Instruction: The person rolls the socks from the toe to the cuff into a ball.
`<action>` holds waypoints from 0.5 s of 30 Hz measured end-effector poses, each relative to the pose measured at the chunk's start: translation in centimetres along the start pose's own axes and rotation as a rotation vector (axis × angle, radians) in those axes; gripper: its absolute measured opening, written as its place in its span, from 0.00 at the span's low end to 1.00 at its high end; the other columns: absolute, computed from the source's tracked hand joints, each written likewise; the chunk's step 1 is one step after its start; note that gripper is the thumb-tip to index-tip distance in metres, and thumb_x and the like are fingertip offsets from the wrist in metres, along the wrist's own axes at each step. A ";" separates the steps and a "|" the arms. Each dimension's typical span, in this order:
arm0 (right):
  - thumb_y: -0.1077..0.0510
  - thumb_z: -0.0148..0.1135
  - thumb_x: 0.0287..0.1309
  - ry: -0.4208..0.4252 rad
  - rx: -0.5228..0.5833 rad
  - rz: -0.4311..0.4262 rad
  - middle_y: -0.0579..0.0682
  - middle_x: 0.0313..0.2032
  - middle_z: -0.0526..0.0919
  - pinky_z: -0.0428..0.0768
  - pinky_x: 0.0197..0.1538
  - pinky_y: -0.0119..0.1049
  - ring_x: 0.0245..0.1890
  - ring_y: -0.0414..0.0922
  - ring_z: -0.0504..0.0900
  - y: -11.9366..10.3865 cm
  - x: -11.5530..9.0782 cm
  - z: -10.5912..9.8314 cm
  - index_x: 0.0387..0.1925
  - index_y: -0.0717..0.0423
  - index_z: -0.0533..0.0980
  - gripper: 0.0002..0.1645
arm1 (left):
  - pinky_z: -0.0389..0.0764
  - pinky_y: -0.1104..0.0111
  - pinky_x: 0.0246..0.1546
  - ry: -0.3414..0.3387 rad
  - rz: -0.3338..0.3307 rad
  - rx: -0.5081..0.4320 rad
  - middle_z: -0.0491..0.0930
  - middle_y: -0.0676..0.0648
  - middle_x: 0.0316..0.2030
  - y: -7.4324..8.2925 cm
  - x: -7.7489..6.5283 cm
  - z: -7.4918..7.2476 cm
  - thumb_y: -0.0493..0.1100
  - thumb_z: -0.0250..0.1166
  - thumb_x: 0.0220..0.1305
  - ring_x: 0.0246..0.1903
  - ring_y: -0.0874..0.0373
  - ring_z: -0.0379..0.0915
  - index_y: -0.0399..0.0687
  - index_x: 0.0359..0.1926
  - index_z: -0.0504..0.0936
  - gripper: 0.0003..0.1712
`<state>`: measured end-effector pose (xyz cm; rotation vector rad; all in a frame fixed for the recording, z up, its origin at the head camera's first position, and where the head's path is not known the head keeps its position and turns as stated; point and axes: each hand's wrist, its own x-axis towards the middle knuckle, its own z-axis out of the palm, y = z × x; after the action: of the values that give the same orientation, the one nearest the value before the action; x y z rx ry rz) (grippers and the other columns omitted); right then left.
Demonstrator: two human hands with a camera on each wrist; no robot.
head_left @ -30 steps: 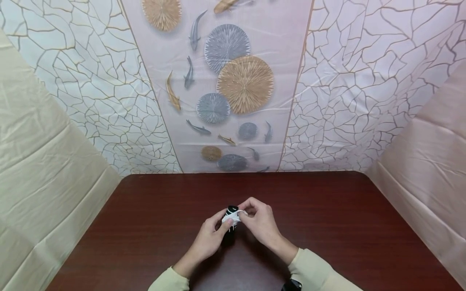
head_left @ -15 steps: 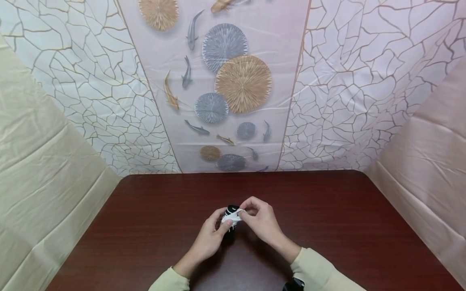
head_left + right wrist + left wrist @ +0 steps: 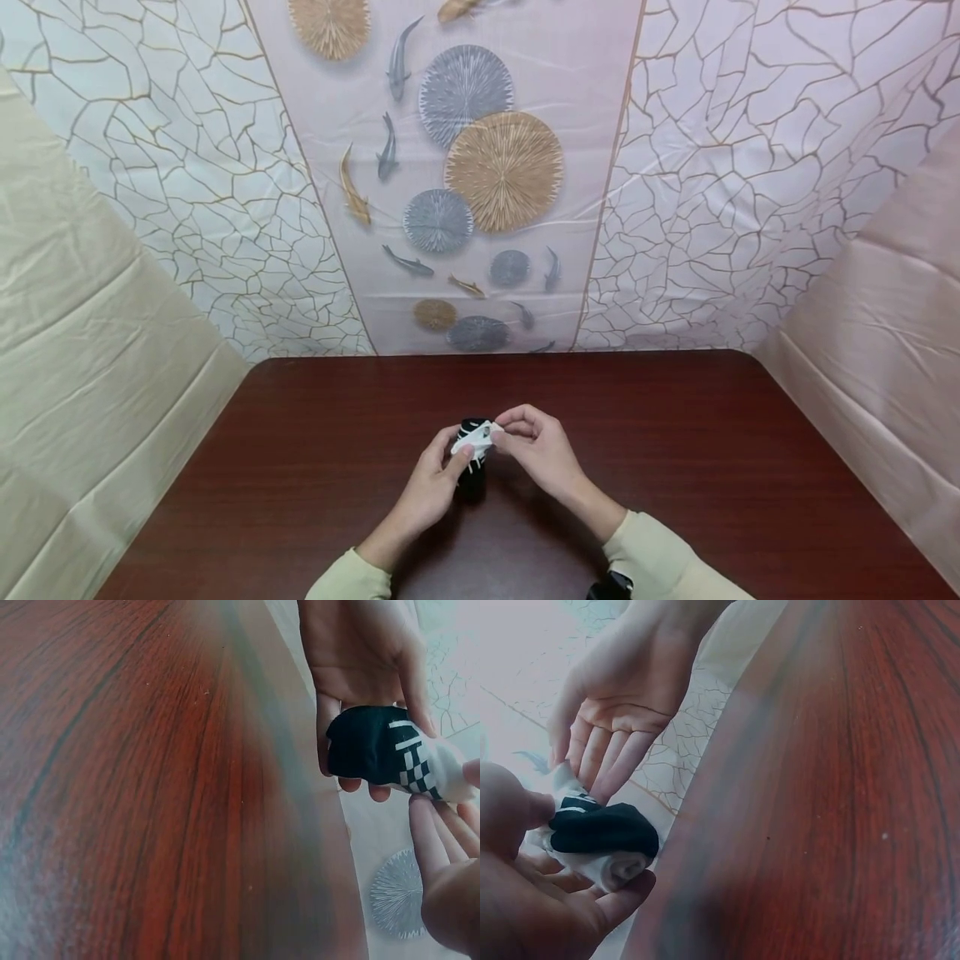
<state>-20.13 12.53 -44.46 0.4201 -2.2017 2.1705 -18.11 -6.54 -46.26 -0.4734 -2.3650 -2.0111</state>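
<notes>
A rolled-up sock [image 3: 472, 483], black and white with a checkered band, is held between both hands above the table. My left hand [image 3: 426, 492] grips its body from the left, thumb on the white part and fingers beneath. In the left wrist view the spiral end of the rolled sock [image 3: 607, 832] faces the camera. From the right, my right hand [image 3: 546, 454] pinches the stretched white cuff between thumb and fingertips. The right wrist view shows the black part and checks of the sock [image 3: 367, 746] lying across the left fingers.
A dark red wooden table [image 3: 337, 417] spreads under the hands. Behind it hangs a patterned cloth [image 3: 502, 175] with fish and round leaf prints, and plain beige cloth [image 3: 90, 400] flanks the left side. A black device [image 3: 609, 586] sits at the right cuff.
The sock has tilted, so more of its black lower end shows below the hands. The white cuff is drawn out toward the right hand. Both hands have shifted only slightly.
</notes>
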 end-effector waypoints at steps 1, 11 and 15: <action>0.68 0.67 0.60 -0.011 0.014 0.006 0.65 0.39 0.86 0.84 0.44 0.42 0.41 0.59 0.86 0.0 0.0 -0.1 0.46 0.72 0.76 0.14 | 0.77 0.65 0.39 0.004 -0.006 -0.001 0.80 0.40 0.46 0.0 0.0 0.0 0.40 0.55 0.76 0.42 0.52 0.75 0.35 0.65 0.70 0.21; 0.73 0.63 0.62 -0.091 0.106 -0.009 0.71 0.42 0.84 0.83 0.46 0.42 0.41 0.44 0.87 0.3 0.1 -0.5 0.44 0.80 0.75 0.12 | 0.75 0.67 0.37 0.010 -0.018 0.011 0.80 0.40 0.46 0.1 0.1 -0.1 0.41 0.56 0.76 0.41 0.54 0.73 0.36 0.63 0.71 0.20; 0.73 0.62 0.62 -0.087 0.097 -0.019 0.71 0.42 0.84 0.83 0.46 0.43 0.41 0.44 0.87 0.4 0.1 -0.4 0.43 0.80 0.76 0.10 | 0.75 0.67 0.40 0.004 -0.017 0.018 0.80 0.40 0.46 0.0 0.1 -0.2 0.40 0.56 0.76 0.42 0.53 0.73 0.36 0.64 0.71 0.20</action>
<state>-20.36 12.95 -44.84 0.5462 -2.1308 2.2986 -18.23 -6.69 -46.19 -0.4504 -2.3912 -1.9938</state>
